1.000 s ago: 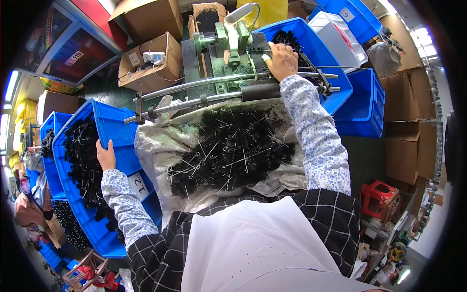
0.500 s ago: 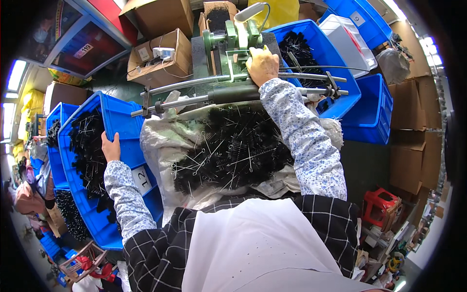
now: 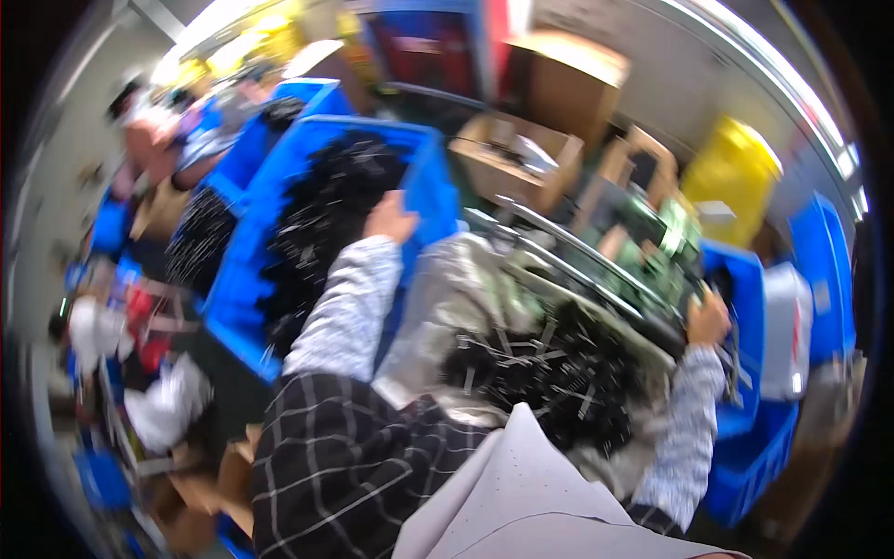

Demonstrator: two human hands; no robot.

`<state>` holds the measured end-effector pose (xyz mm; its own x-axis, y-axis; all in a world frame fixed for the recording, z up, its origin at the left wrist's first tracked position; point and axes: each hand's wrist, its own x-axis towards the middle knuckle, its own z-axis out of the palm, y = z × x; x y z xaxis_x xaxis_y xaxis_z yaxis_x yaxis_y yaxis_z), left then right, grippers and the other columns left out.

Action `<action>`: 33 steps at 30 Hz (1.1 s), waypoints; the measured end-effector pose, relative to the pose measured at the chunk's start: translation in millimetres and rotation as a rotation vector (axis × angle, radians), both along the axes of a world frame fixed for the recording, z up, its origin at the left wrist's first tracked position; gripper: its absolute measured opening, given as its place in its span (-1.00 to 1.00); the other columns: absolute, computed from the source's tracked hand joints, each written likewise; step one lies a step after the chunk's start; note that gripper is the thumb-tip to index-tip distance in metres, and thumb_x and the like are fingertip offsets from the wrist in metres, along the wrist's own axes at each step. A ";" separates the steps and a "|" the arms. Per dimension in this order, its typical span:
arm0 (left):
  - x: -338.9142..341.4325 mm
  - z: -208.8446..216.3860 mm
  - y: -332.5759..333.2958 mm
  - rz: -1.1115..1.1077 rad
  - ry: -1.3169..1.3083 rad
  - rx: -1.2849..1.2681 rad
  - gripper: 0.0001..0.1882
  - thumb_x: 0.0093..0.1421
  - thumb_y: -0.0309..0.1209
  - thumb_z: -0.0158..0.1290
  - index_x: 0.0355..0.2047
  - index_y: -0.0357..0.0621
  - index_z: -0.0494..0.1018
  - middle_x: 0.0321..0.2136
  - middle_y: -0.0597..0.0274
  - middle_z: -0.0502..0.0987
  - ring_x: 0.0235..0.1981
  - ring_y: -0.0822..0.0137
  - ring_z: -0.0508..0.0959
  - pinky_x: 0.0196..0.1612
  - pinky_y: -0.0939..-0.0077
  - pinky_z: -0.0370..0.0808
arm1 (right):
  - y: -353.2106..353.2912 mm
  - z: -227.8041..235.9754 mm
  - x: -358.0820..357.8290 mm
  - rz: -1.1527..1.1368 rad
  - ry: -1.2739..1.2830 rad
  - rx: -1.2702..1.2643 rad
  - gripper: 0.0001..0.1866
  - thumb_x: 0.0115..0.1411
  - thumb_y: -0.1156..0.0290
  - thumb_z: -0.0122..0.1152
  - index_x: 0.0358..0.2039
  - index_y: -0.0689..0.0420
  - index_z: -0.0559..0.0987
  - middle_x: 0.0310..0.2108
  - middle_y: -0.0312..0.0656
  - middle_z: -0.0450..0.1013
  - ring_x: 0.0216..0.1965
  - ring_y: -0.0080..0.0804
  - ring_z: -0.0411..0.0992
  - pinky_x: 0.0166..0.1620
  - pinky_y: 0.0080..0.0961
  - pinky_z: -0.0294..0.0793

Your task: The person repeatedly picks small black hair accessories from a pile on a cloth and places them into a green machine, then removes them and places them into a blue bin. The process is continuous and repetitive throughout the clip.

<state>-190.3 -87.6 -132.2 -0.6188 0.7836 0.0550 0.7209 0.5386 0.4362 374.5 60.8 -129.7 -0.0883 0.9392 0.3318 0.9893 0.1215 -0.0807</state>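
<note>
My left hand [image 3: 389,219] is at the right edge of a large blue bin [image 3: 436,177], its fingers bent over the rim. Black wire-stemmed brushes [image 3: 326,210] fill much of that bin. My right hand [image 3: 708,319], fingers curled, is at the right end of the metal rods [image 3: 582,265] in front of a green machine [image 3: 684,228]; blur hides what is inside the fingers. Between my arms, more black brushes [image 3: 549,373] lie heaped on a pale sack-like sheet [image 3: 424,326]. The picture is smeared by motion.
An open cardboard box [image 3: 521,191] stands behind the rods, a taller carton [image 3: 570,79] farther back. To the right are a yellow sack [image 3: 736,182], blue bins [image 3: 759,456] and a white box [image 3: 787,307]. At the far left a person [image 3: 154,135] is near more bins.
The view has swung left, so the bench has shifted right and tilted in the picture. My left hand stays at the bin's rim. My right hand has moved toward the rods' right end.
</note>
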 end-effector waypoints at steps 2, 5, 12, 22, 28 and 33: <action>-9.5 -7.9 2.3 0.011 0.010 -0.015 -0.43 -0.07 -0.21 0.07 -0.03 -0.11 0.26 -0.25 -0.16 0.47 -0.17 -0.08 0.47 -0.09 0.13 0.40 | 3.0 -7.5 10.0 0.085 0.001 0.047 -0.61 -0.07 0.33 0.19 -0.15 0.01 0.52 -0.27 -0.12 0.48 -0.23 -0.18 0.42 -0.15 -0.28 0.38; -15.8 -14.2 -8.2 0.037 0.002 -0.015 -0.50 -0.04 -0.24 0.04 -0.08 -0.12 0.24 -0.26 -0.16 0.47 -0.19 -0.09 0.47 -0.11 0.11 0.40 | 9.1 -17.0 8.8 0.083 -0.031 -0.007 -0.61 0.02 0.35 0.07 -0.08 0.05 0.46 -0.20 -0.16 0.45 -0.15 -0.19 0.37 -0.15 -0.25 0.34; -11.6 -4.4 -6.7 0.077 -0.047 -0.125 -0.56 0.01 -0.22 0.04 -0.16 -0.15 0.22 -0.28 -0.16 0.48 -0.21 -0.08 0.49 -0.13 0.11 0.41 | 14.1 -23.9 10.5 0.061 -0.006 -0.072 -0.60 0.03 0.36 0.10 -0.05 0.04 0.43 -0.18 -0.19 0.42 -0.19 -0.18 0.36 -0.20 -0.23 0.35; -15.2 -20.9 -3.0 0.006 0.015 -0.095 -0.56 -0.04 -0.33 0.05 -0.16 -0.18 0.21 -0.33 -0.17 0.49 -0.26 -0.10 0.50 -0.18 0.11 0.43 | 13.4 -16.4 14.6 0.063 -0.055 -0.033 -0.63 0.03 0.36 0.09 -0.09 0.04 0.45 -0.22 -0.19 0.42 -0.22 -0.18 0.38 -0.22 -0.24 0.36; -10.9 -5.7 0.6 0.052 -0.007 -0.177 -0.57 -0.03 -0.29 0.05 -0.16 -0.11 0.22 -0.30 -0.12 0.50 -0.22 -0.07 0.49 -0.13 0.11 0.41 | 6.8 -11.5 4.6 0.013 -0.009 -0.036 -0.61 0.02 0.37 0.09 -0.08 0.08 0.46 -0.16 -0.22 0.43 -0.14 -0.22 0.35 -0.16 -0.24 0.31; -14.4 -3.3 -4.3 0.103 -0.005 -0.201 -0.61 -0.03 -0.31 0.04 -0.19 -0.08 0.22 -0.27 -0.07 0.50 -0.19 -0.04 0.50 -0.10 0.13 0.41 | 2.1 -6.5 -5.1 0.008 0.022 -0.033 -0.63 0.01 0.38 0.10 -0.10 0.08 0.47 -0.16 -0.22 0.43 -0.10 -0.25 0.32 -0.13 -0.25 0.30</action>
<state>-204.6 -91.9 -135.6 -0.6960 0.7112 -0.0994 0.6556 0.6858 0.3159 369.4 62.9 -136.2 -0.0885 0.9490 0.3025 0.9862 0.1261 -0.1070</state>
